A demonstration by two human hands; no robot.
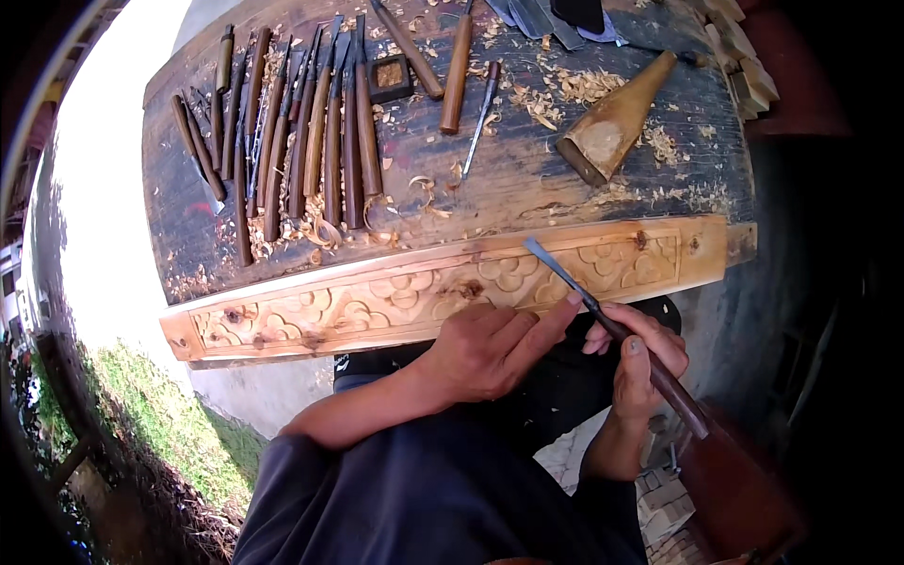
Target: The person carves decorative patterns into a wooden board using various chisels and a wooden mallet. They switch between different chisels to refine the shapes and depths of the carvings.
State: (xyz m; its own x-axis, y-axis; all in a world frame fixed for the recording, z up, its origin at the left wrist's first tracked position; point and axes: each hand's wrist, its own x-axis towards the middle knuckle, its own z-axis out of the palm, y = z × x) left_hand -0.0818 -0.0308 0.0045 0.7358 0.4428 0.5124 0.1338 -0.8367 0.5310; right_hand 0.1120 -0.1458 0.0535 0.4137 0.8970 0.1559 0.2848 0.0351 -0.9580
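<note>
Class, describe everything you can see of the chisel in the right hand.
The chisel is long and slim, with a dark brown handle that looks wooden and a greyish metal blade widening toward its end. It slants across the view, blade to the upper left, handle end to the lower right. The right hand grips its handle; the left hand's index fingertip is at or very near the shank. The blade lies over the carved board; whether they touch is unclear.
</note>
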